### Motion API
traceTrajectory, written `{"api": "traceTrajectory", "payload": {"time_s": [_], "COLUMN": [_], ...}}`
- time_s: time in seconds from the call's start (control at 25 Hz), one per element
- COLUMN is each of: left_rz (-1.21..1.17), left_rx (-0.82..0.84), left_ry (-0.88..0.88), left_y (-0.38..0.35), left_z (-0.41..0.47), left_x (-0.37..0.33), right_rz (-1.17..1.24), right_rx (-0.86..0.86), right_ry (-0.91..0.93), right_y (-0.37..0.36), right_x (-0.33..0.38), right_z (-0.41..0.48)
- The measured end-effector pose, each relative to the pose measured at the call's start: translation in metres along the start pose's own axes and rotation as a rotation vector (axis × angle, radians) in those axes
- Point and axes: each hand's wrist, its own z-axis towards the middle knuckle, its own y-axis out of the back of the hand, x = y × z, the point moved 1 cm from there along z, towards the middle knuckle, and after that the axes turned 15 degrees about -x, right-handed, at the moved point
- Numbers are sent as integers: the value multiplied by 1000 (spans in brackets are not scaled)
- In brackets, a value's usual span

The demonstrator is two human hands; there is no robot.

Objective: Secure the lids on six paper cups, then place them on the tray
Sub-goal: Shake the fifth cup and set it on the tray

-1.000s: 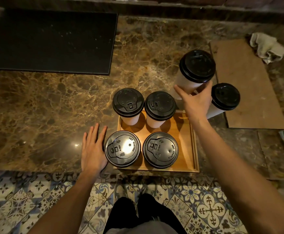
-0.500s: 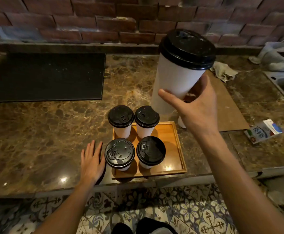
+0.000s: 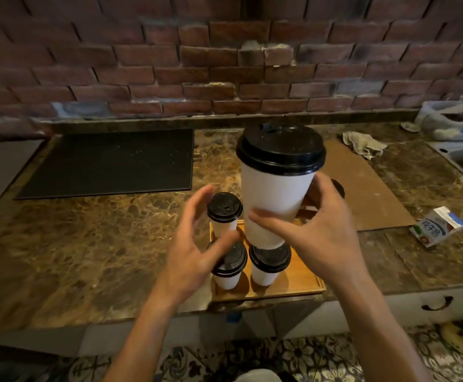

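My right hand (image 3: 321, 238) grips a tall white paper cup (image 3: 274, 199) with a black lid around its lower half, holding it in the air above the wooden tray (image 3: 299, 279). My left hand (image 3: 194, 244) hovers just left of that cup with spread, relaxed fingers, blurred and holding nothing. On the tray I see three lidded cups: back left (image 3: 225, 210), front left (image 3: 230, 267), front right (image 3: 270, 263). The held cup hides the back right spot. The dark lid of another cup (image 3: 338, 188) peeks out behind my right hand.
A black mat (image 3: 109, 161) lies at the back left of the marble counter. A brown board (image 3: 362, 188), a crumpled cloth (image 3: 362, 144) and a small milk carton (image 3: 437, 227) are on the right. A sink (image 3: 459, 153) sits far right, with a brick wall behind.
My right hand has carried the cup higher and leftward over the tray. My left hand has left the counter and risen beside the cup. The view has tilted up.
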Motion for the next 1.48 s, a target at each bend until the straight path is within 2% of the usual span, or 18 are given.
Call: {"api": "traceTrajectory", "payload": {"time_s": [0.08,0.16,0.32,0.48,0.6,0.68,0.76,0.84,0.92,1.0,1.12,1.2,1.28,1.36,1.48], "left_rz": [112,138,-11,-118,-164,-252,-264,-185,-97,-72,-230,-355,-373,-338,-227], "left_rx": [166,213,-3,-207,-253,-218,-235,-251,-256,-264,-130,88,268,205,-70], "left_ry": [-63,-69,-73,-65,-68,-100,-114,-130,-106,-67,-7,39,17,-21,-121], "left_y": [-10,-23,-41,-54,-60,-62,-65,-69,-73,-77,-71,-58,-49,-49,-66], "left_z": [-3,-7,-13,-21,-27,-28,-26,-25,-24,-23,-15,-3,8,11,11], "left_x": [-20,-28,-25,-14,-11,-14,-23,-29,-34,-39,-37,-38,-43,-48,-53], "right_rz": [-6,-12,-3,22,-124,-216,-255,-327,-483,-613,-452,-212,-31,-60,-337], "right_rx": [18,11,4,126,309,316,210,151,199,271,400,537,613,537,219], "right_ry": [-11,-17,-34,-65,-34,-2,76,263,425,511,664,718,676,617,506], "right_y": [-7,-13,-16,-10,7,23,36,36,22,8,11,20,26,25,7], "right_x": [-1,-1,-1,-1,8,20,39,59,70,75,79,80,81,82,81], "right_z": [-10,-19,-30,-36,-27,-15,1,14,23,28,37,47,54,58,51]}}
